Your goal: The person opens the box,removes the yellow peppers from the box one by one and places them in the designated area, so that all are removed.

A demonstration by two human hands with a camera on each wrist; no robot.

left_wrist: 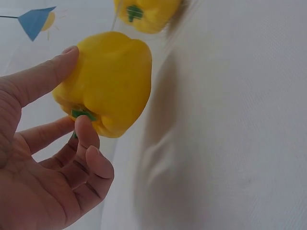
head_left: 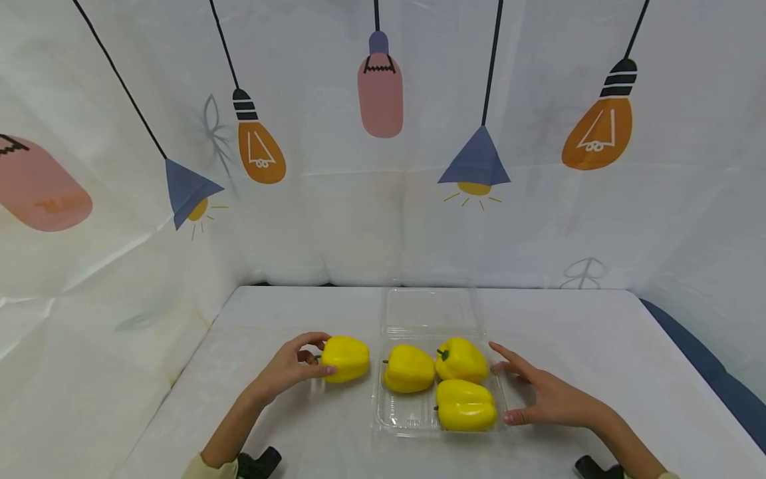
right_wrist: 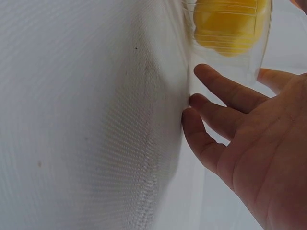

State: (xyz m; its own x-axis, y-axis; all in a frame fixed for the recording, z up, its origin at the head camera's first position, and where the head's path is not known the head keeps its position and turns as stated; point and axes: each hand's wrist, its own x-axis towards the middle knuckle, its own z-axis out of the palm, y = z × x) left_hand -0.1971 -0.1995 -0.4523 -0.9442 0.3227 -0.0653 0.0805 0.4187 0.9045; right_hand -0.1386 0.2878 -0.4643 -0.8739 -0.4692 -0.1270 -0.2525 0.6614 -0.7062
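Observation:
Left of the clear plastic box, my left hand [head_left: 292, 364] holds a yellow bell pepper [head_left: 347, 359] between thumb and fingers. The left wrist view shows this pepper [left_wrist: 112, 81] above the white table, its green stem turned toward my palm and its shadow on the cloth. Three more yellow peppers sit in the open clamshell box [head_left: 391, 416]: one at the left [head_left: 409, 369], one at the back right [head_left: 462, 360] and one at the front right [head_left: 465, 406]. My right hand [head_left: 547, 397] is at the box's right side, fingers spread and relaxed, fingertips right at its wall.
The box's clear lid [head_left: 431, 309] lies folded back toward the rear of the white table [head_left: 299, 446]. Behind the table hangs a white curtain [head_left: 335, 219] printed with lamps. Something dark blue [head_left: 694, 346] stands past the right table edge.

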